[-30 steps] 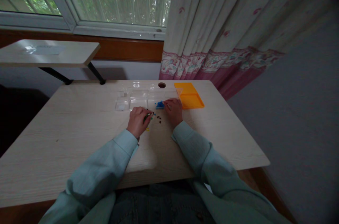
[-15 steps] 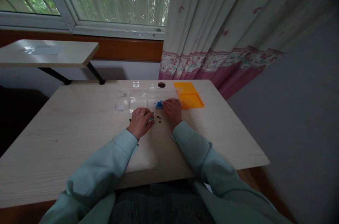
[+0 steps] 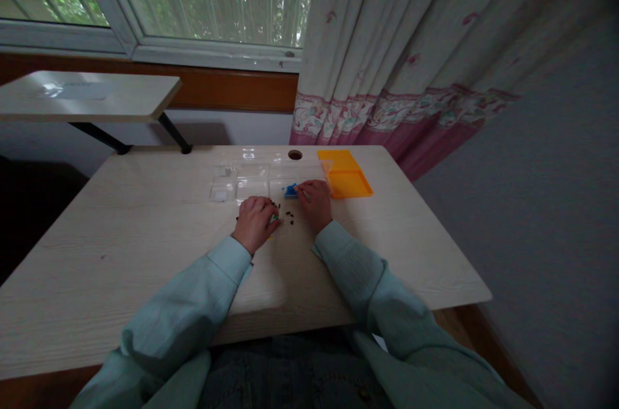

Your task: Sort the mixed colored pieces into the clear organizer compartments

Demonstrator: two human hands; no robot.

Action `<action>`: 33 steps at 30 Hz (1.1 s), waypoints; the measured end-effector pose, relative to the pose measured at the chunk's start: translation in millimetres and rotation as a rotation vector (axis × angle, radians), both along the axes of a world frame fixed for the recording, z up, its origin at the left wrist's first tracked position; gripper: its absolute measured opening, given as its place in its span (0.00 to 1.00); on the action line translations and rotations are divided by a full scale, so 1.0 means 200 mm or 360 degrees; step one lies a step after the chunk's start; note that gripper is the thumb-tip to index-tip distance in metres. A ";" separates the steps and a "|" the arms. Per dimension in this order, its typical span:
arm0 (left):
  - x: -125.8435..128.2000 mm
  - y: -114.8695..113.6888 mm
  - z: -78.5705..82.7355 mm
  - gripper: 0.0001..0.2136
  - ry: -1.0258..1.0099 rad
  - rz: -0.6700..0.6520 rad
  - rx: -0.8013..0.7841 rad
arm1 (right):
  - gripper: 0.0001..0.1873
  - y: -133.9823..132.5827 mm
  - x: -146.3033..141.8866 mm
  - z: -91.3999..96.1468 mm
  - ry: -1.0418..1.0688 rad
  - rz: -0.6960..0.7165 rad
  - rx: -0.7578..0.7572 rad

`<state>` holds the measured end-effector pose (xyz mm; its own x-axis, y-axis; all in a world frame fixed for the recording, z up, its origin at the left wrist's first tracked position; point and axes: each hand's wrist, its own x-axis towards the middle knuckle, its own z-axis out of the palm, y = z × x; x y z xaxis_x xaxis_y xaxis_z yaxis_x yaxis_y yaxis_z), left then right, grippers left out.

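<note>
My left hand (image 3: 255,222) is low over the table with its fingers curved and the thumb apart from them. Small dark pieces (image 3: 289,214) lie scattered beside it, and a bit of green shows in the gap by the thumb. My right hand (image 3: 316,202) reaches to a heap of small blue pieces (image 3: 291,190) in a front compartment of the clear plastic box (image 3: 252,188). Its thumb and fingertips are pinched together at the heap's right edge; whatever is between them is too small to make out.
Right of the box lies an orange tray (image 3: 349,183). A round cable hole (image 3: 294,155) is near the table's back edge. A raised shelf (image 3: 91,99) on black legs stands at the back left. The curtain (image 3: 367,73) hangs behind the table.
My left hand has shifted very slightly, so more small dark pieces and a yellow speck show around it. The right hand stays at the blue pieces.
</note>
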<state>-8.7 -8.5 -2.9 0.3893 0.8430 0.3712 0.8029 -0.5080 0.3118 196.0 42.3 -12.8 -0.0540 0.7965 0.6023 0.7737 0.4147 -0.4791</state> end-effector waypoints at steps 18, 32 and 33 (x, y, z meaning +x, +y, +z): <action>-0.01 0.02 0.01 0.08 -0.0268 0.0061 -0.0002 | 0.08 -0.05 -0.05 0.02 -0.0088 0.0414 0.0057; 0.00 0.00 0.03 0.11 -0.1131 0.0134 -0.0494 | 0.10 -0.11 -0.09 0.04 -0.0255 0.0744 0.0089; 0.00 -0.01 0.03 0.12 -0.1143 0.0130 -0.0510 | 0.10 -0.11 -0.09 0.04 -0.0261 0.0748 0.0086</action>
<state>-8.4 -9.7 3.2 0.0784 0.9670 0.2424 0.3805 -0.2538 0.8893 178.0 21.1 -5.4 -0.4967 0.6311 0.5957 0.5605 0.7574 -0.3350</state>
